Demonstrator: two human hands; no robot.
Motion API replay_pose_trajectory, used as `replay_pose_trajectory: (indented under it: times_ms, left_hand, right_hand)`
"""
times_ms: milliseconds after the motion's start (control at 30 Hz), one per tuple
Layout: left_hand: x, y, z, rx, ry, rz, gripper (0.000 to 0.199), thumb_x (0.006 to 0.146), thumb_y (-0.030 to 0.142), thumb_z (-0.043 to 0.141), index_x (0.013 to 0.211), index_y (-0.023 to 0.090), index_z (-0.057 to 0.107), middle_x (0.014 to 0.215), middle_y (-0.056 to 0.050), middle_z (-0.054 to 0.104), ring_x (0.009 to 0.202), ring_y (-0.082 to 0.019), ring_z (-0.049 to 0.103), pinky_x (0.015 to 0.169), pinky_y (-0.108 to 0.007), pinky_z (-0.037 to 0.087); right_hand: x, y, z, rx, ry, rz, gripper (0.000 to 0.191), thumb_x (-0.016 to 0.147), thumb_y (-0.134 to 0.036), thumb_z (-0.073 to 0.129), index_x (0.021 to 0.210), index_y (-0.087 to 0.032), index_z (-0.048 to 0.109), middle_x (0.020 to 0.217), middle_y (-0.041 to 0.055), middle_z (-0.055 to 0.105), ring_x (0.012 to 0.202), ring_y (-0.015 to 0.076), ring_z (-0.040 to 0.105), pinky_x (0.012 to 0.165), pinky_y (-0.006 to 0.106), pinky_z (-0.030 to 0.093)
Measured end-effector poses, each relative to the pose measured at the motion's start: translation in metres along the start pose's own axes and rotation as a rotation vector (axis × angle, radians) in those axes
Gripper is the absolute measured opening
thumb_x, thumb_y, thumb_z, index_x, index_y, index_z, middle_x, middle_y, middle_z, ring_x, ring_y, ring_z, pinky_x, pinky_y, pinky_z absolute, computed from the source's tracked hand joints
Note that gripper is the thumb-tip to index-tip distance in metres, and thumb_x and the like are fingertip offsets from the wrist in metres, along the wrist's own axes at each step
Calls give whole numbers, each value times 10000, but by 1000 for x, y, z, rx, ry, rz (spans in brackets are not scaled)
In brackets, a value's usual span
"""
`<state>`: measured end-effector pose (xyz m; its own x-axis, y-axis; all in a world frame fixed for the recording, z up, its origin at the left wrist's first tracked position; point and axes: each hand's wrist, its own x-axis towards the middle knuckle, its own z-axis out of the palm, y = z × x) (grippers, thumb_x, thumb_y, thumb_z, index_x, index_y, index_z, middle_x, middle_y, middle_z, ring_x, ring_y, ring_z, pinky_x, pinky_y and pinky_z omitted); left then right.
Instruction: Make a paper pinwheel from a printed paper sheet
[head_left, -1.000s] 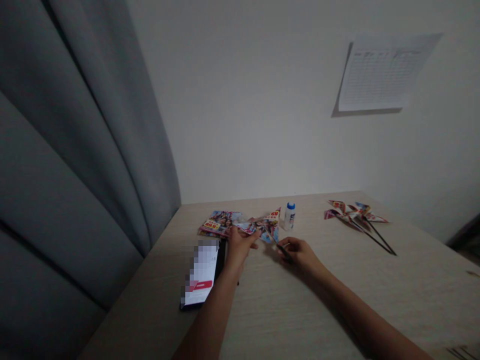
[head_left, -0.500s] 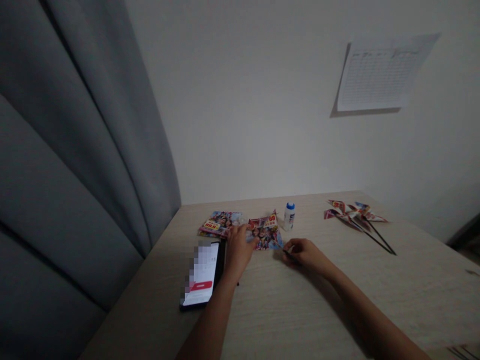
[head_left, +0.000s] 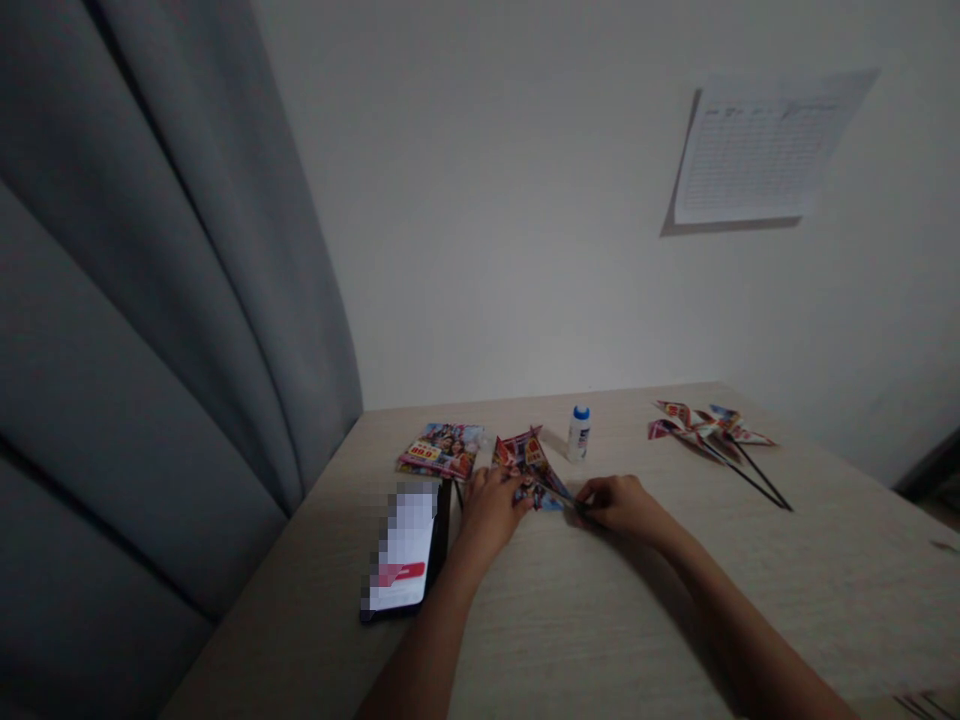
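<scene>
A colourful printed paper square [head_left: 527,452] lies on the table with its corners partly cut and raised. My left hand [head_left: 491,510] is on its near left edge, fingers and thumb bent over the paper and holding it. Closed around the dark handles of a pair of scissors [head_left: 559,494] is my right hand [head_left: 619,508], at the paper's right side. The scissors' blades lie across the paper, pointing toward my left hand. Their handles are mostly covered by my fingers.
A stack of printed paper squares [head_left: 442,450] lies at left, behind a lit phone [head_left: 401,560]. A white glue bottle [head_left: 578,438] with a blue cap stands behind the paper. Paper pinwheels [head_left: 705,425] on dark sticks rest at right. A grey curtain [head_left: 187,300] borders the table.
The paper has turned and come slightly nearer, and its right part now lifts around the blades. My left hand has shifted a little right and nearer. The scissors have moved into the paper.
</scene>
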<state>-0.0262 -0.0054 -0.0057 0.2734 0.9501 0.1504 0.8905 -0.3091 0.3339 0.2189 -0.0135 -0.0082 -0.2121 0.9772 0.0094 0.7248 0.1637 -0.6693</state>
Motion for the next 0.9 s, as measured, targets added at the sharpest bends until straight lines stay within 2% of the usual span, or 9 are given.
replay_pose_trajectory:
  times_ms: [233, 400, 567, 733, 900]
  left_hand:
    - [-3, 2, -4, 12, -8, -1, 424, 866, 437, 623, 1275, 340, 672, 1356, -85, 579, 1256, -353, 442, 1066, -496, 343]
    - [-1, -2, 0, 20, -30, 8, 457, 840, 451, 644, 1289, 370, 659, 1362, -88, 564, 1252, -353, 446, 1070, -490, 336]
    - [0, -3, 0, 2, -46, 18, 449, 825, 455, 660, 1268, 385, 673, 1298, -79, 585, 1222, -343, 462, 1070, -465, 332]
    - [0, 0, -4, -34, -66, 39, 414, 809, 406, 684, 1220, 367, 706, 1228, -74, 618, 1174, -313, 486, 1034, -412, 357]
    - [2, 2, -4, -61, -83, 68, 356, 802, 379, 702, 1156, 361, 740, 1159, -64, 637, 1143, -289, 496, 1016, -385, 370]
  right_hand:
    - [1, 16, -19, -18, -95, 8, 326, 662, -182, 686, 945, -294, 804, 792, 2, 784, 769, 219, 712, 751, 308, 491]
    - [2, 35, -32, 41, -78, 1, 460, 652, -112, 619, 1045, -286, 784, 985, 12, 792, 918, 227, 713, 861, 331, 507]
    - [3, 53, -43, 14, 14, 87, 412, 679, -139, 617, 1040, -256, 778, 1015, 40, 786, 988, 253, 700, 903, 348, 488]
    - [0, 55, -53, -230, 185, 290, 440, 720, -164, 609, 1103, -334, 744, 1083, 27, 772, 1086, 315, 667, 902, 431, 454]
    - [-1, 58, -52, -272, 245, 398, 440, 744, -183, 569, 1113, -353, 738, 1080, 41, 772, 1072, 327, 666, 878, 475, 439]
